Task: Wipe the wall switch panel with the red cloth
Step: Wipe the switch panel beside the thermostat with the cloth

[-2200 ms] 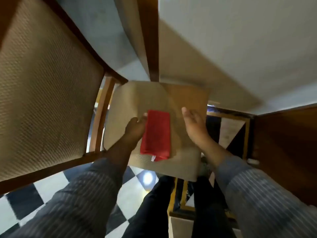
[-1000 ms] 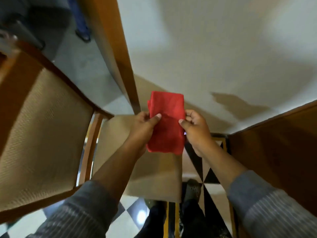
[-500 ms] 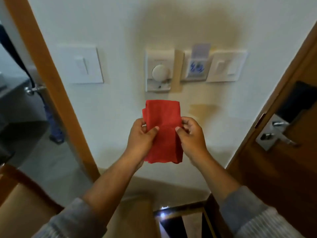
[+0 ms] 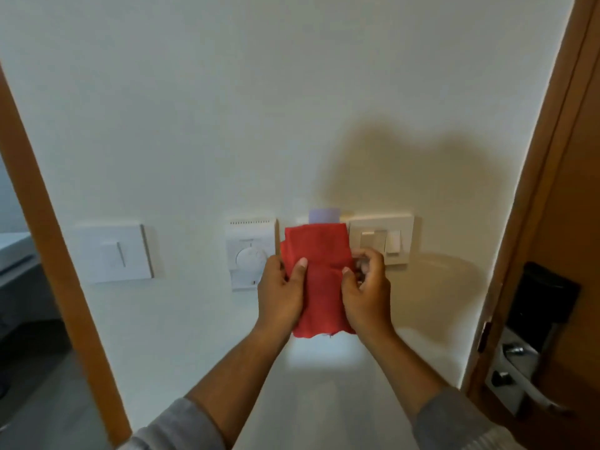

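Note:
The folded red cloth (image 4: 319, 280) is held upright in front of the white wall, gripped on its left edge by my left hand (image 4: 281, 295) and on its right edge by my right hand (image 4: 367, 293). Behind it runs a row of wall plates: a dial panel (image 4: 248, 251) just left of the cloth, a card-holder plate with a pale card (image 4: 324, 215) mostly hidden behind the cloth, and a beige switch panel (image 4: 389, 237) to the right. Whether the cloth touches the wall I cannot tell.
A separate white single switch (image 4: 112, 253) sits further left. A wooden door frame (image 4: 48, 222) borders the wall on the left. On the right stands a wooden door (image 4: 571, 222) with a black lock unit and a metal handle (image 4: 532, 394).
My view has tilted up from the chair to the wall. Both hands have raised the cloth until its top covers the card-holder plate.

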